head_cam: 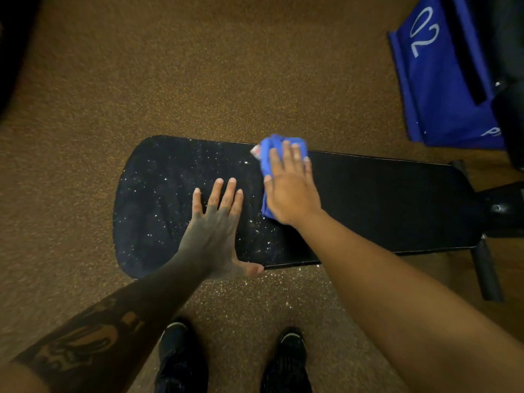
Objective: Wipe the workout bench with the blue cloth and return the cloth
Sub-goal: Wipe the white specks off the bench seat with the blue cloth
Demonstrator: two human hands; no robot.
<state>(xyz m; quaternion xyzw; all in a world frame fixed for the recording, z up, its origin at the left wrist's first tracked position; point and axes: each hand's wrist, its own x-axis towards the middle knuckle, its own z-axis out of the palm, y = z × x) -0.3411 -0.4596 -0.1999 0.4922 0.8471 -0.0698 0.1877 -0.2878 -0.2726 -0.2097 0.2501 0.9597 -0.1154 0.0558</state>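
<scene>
Right hand [292, 191] presses flat, fingers straight, on the bunched cloth [266, 165]. Left hand [215, 222] lies spread, holding nothing, on the bench [382, 199], whose left half is white-speckled.

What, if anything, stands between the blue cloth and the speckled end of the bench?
The left hand lies flat on the bench just left of the blue cloth, which the right hand presses down. It covers part of the speckled area. Nothing else visible blocks the way.
</scene>
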